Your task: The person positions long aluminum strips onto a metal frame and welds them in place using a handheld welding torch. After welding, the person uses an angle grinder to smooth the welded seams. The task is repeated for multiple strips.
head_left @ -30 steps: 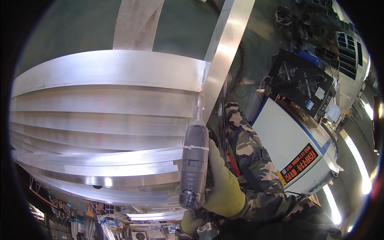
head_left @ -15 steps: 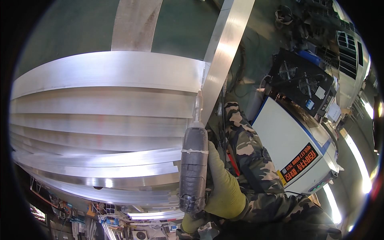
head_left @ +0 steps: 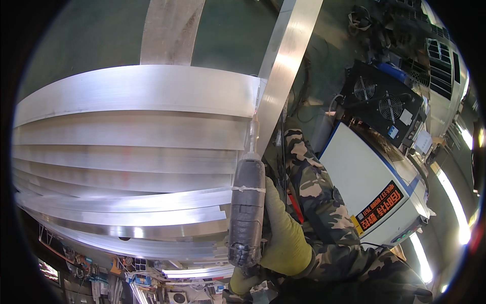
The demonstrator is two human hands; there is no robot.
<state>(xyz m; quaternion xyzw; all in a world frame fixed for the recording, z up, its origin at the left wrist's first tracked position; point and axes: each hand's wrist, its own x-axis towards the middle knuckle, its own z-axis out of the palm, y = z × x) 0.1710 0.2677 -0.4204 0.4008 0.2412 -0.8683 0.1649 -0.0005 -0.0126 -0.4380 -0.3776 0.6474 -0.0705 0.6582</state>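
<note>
A dark grey handheld welding gun [head_left: 247, 210] with a slim metal nozzle is held upright in the picture, with a pale tie round its body. My right hand [head_left: 287, 240], in a yellow-green glove, grips it from the right side. Its nozzle tip meets the seam where a wide silvery metal strip [head_left: 142, 88] abuts a long square metal bar [head_left: 286, 63]. Under the gun's rear end shows a second gloved hand, my left hand [head_left: 243, 281]; its fingers are hidden behind the gun.
Several overlapping metal slats [head_left: 126, 129] fill the left side. Another flat bar [head_left: 171, 33] runs off beyond them. At right stand a white cabinet [head_left: 362, 175] and a black box with two fans [head_left: 382, 99]. My camouflage-clad leg [head_left: 316, 187] is close beside the gun.
The gun's body has shifted slightly to the right and up, and its nozzle tip stays at about the same spot on the seam. The metal parts have not moved.
</note>
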